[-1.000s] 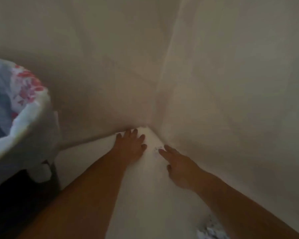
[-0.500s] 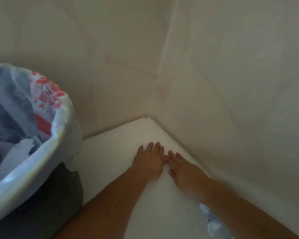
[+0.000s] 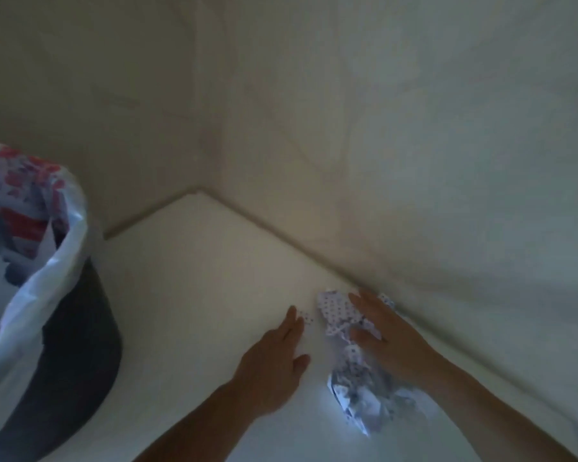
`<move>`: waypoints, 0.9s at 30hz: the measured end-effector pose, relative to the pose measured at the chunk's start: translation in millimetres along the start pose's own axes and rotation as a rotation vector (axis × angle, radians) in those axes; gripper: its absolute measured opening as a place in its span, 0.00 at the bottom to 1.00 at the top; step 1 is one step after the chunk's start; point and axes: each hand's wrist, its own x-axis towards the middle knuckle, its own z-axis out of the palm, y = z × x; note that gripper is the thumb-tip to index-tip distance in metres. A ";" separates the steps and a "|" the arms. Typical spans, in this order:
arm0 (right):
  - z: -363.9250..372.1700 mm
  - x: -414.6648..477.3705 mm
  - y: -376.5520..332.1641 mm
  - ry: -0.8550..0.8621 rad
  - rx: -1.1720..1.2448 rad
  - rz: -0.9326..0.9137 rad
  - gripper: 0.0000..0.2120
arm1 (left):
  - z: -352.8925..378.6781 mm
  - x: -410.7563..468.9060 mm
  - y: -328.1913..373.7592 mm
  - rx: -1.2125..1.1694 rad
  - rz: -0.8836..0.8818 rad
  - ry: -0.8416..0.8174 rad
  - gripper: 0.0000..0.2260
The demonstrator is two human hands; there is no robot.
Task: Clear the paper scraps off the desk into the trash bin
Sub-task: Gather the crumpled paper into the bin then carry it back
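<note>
Since the previous frames both hands have pulled back from the far corner of the counter [image 3: 194,278]. Left hand [image 3: 274,358] flat, fingers together, touching a small scrap [image 3: 306,316]. Right hand [image 3: 391,338] open, fingers apart, pressing the paper scraps [image 3: 354,388] along the right wall edge. Gathering underway. Bare counter lies open toward the trash bin [image 3: 47,295] past the left edge.

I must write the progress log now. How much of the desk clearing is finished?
Done: some paper already lies in the lined trash bin. In hand: both open hands, left hand and right hand, gather the dotted paper scraps on the desk. Left: a small scrap, lifting everything into the bin.
</note>
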 end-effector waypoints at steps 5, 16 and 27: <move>-6.7 2.1 40.2 -0.001 0.231 0.214 0.31 | -6.4 43.7 20.9 -0.075 0.032 -0.070 0.45; 62.6 -37.8 -50.3 -0.091 0.208 0.098 0.28 | -6.8 -51.3 -5.6 -0.047 0.016 -0.182 0.58; 48.1 -154.6 0.6 0.143 0.319 0.565 0.30 | 19.8 -104.9 45.3 -0.114 -0.144 -0.151 0.63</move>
